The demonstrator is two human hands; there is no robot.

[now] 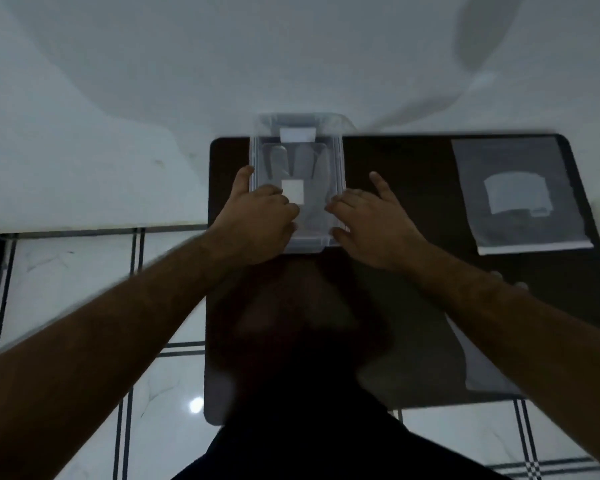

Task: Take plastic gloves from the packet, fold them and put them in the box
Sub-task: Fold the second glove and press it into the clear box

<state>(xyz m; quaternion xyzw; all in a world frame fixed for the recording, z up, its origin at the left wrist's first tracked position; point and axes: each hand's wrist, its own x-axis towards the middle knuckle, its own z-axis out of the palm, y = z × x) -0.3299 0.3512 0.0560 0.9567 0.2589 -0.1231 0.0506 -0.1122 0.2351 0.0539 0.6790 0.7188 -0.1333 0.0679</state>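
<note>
A clear plastic box (298, 157) with a lid and white clips stands at the far edge of the dark table (413, 174). My left hand (257, 223) grips the box's near left corner, thumb along its left side. My right hand (371, 223) rests on the box's near right edge, fingers spread, index finger raised. The glove packet (516, 195), a flat clear bag with a white label, lies at the far right of the table. A clear plastic glove (478, 362) lies flat on the table under my right forearm, partly hidden.
The table is small, with rounded corners. A white wall rises just behind it. White floor tiles with dark lines (84, 289) surround it on the left and front. My dark clothing (309, 452) shows at the bottom.
</note>
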